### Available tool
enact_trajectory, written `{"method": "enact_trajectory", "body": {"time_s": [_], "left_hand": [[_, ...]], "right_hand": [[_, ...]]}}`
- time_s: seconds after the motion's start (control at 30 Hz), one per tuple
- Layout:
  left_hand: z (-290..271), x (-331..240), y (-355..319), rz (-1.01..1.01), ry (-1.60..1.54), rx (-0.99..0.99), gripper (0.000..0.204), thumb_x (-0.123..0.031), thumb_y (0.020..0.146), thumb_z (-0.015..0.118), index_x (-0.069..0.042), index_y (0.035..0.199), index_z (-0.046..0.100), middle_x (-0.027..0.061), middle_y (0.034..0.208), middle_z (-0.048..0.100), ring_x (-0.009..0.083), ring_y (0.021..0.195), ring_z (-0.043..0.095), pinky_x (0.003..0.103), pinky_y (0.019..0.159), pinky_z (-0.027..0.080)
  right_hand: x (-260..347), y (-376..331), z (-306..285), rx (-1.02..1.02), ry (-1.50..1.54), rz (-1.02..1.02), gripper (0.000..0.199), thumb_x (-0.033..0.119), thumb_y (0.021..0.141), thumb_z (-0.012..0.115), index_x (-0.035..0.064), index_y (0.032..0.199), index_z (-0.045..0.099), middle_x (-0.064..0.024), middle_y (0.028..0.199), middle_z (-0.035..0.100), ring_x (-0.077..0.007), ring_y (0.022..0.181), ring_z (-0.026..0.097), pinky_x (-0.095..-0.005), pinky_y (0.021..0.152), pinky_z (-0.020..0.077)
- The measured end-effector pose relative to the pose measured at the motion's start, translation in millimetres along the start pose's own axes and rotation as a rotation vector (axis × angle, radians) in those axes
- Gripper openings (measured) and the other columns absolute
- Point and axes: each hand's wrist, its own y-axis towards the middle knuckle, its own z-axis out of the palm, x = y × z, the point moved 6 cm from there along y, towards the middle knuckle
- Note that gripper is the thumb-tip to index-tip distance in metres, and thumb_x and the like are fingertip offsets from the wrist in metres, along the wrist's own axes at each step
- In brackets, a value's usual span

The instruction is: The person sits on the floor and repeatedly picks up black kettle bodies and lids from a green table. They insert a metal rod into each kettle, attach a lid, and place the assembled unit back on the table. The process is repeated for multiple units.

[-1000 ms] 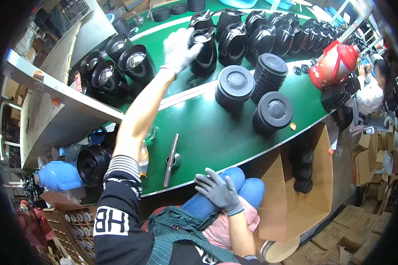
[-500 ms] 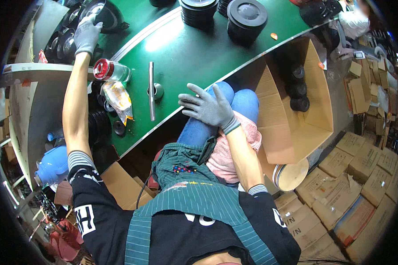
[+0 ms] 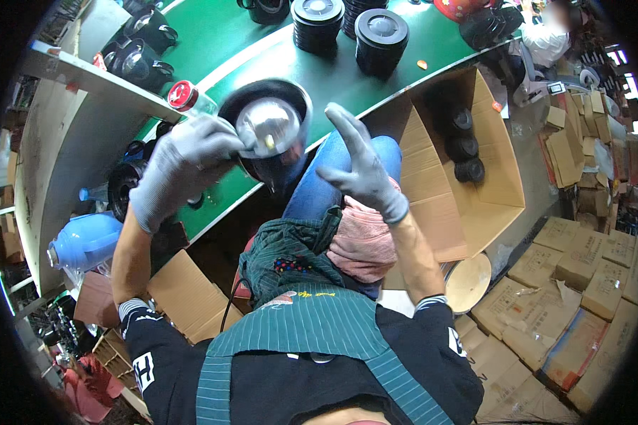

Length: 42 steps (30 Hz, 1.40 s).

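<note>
My left hand (image 3: pixel 191 156), in a grey knitted glove, grips the near left edge of a black round pot-like shell (image 3: pixel 290 106). A shiny metal dome (image 3: pixel 268 126) shows in the middle of the shell, which is held up over the green table's near edge, slightly blurred. My right hand (image 3: pixel 361 166), also gloved in grey, is above my knees with thumb and fingers spread. It is just right of the shell, apart from it, and holds nothing. Behind my left hand is a clear jar with a red lid (image 3: pixel 183 95), partly hidden.
Similar black vessels (image 3: pixel 138 65) stand on the green table (image 3: pixel 326 71) at far left. Stacks of black discs (image 3: pixel 381 42) stand farther back. At right, an open cardboard box (image 3: pixel 500 163) holds black round parts; closed cartons (image 3: pixel 517 304) lie beyond. A light blue jug (image 3: pixel 85 241) is at left.
My left hand has come back from the far left with the black shell, toward the middle. My right hand has risen slightly, its fingers now pointing more upward. The view has shifted a little.
</note>
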Motion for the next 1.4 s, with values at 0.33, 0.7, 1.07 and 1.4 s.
{"method": "enact_trajectory", "body": {"time_s": [0.33,0.7,1.07,1.4], "left_hand": [[5,-58,-15,0.270,-0.083,0.125,0.022,-0.011,0.083,0.082,-0.012,0.104,0.074,0.0053,0.105,0.072,0.0282,0.106,0.072,0.042,0.087,0.063],[108,33,-103,-0.299,-0.211,-0.202,0.078,0.000,0.085,0.083,-0.001,0.157,0.052,0.0208,0.154,0.060,0.0347,0.141,0.060,0.043,0.122,0.043],[259,99,-139,-0.677,-1.125,-0.284,0.076,-0.028,0.099,0.078,-0.006,0.164,0.047,0.0137,0.165,0.052,0.0261,0.150,0.050,0.041,0.127,0.038],[279,79,-106,-0.424,-0.932,-0.011,0.078,-0.032,0.097,0.079,-0.014,0.165,0.046,0.0100,0.169,0.047,0.0270,0.154,0.045,0.043,0.131,0.033]], "right_hand": [[92,-10,-32,0.321,-0.078,-0.399,0.057,0.010,0.073,0.091,0.0157,0.125,0.069,-0.0162,0.155,0.058,-0.0421,0.145,0.054,-0.0531,0.118,0.0476],[68,-44,-36,-0.059,0.129,-0.025,0.049,0.010,0.069,0.098,0.0062,0.109,0.070,-0.0169,0.146,0.069,-0.0272,0.112,0.075,-0.0359,0.090,0.0590],[53,-11,-12,0.241,0.034,0.025,0.048,0.025,0.087,0.090,0.0046,0.126,0.071,-0.0228,0.147,0.066,-0.0345,0.115,0.076,-0.0359,0.088,0.0615],[-195,184,-112,-0.129,-1.183,0.333,0.119,0.071,0.071,0.087,0.0199,0.168,0.041,-0.0307,0.163,0.038,-0.0554,0.151,0.035,-0.0734,0.116,0.0369]]}}
